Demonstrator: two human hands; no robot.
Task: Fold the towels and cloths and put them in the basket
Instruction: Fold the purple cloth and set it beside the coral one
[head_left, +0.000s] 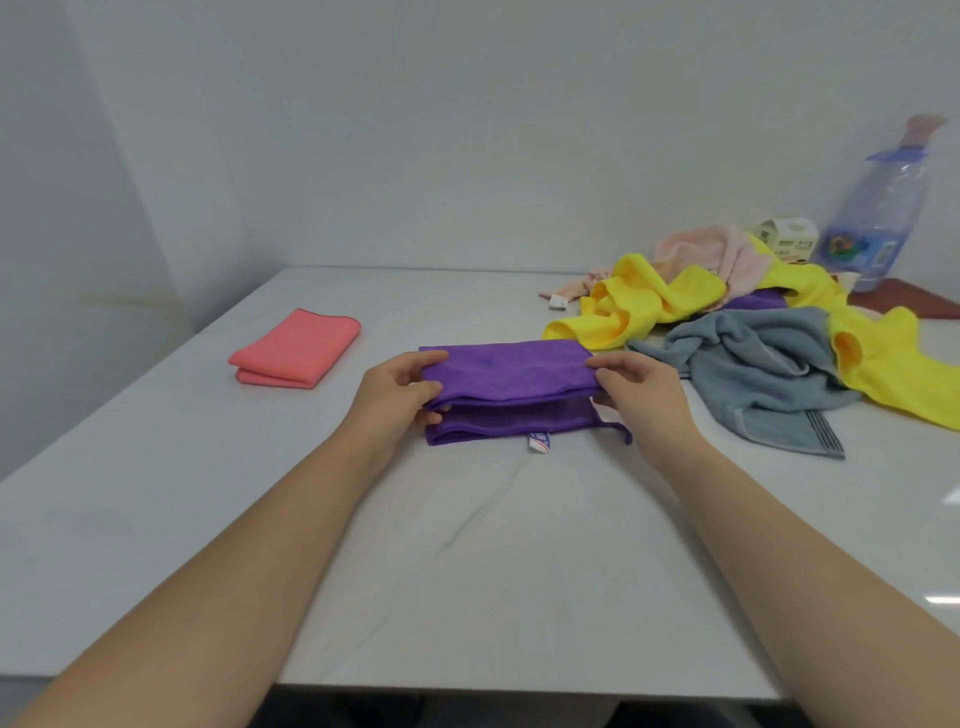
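1. Purple cloth (506, 371) is found at the middle of the table (467, 545), folded over on itself into a long band. Its lower layer lies flat on the surface, and its upper layer is raised slightly above it.
2. The left hand (400, 397) is closed on the left end of the upper layer, which is pinched between thumb and fingers.
3. The right hand (641, 395) is closed likewise on the right end, where the fold is pinched between thumb and fingers.
4. A white label (538, 441) and a thin purple loop (618, 428) are seen at the near edge of the cloth.
5. A coral cloth (296, 349), folded, is placed to the left, well apart from the purple one.
6. An unfolded heap is noted at the right: a yellow cloth (649, 306), a grey towel (753, 364) and a pale pink towel (711, 254). A second purple piece (758, 300) is partly covered by them.
7. Behind the heap, a plastic bottle (878, 223) and a small carton (787, 240) are stood upright.
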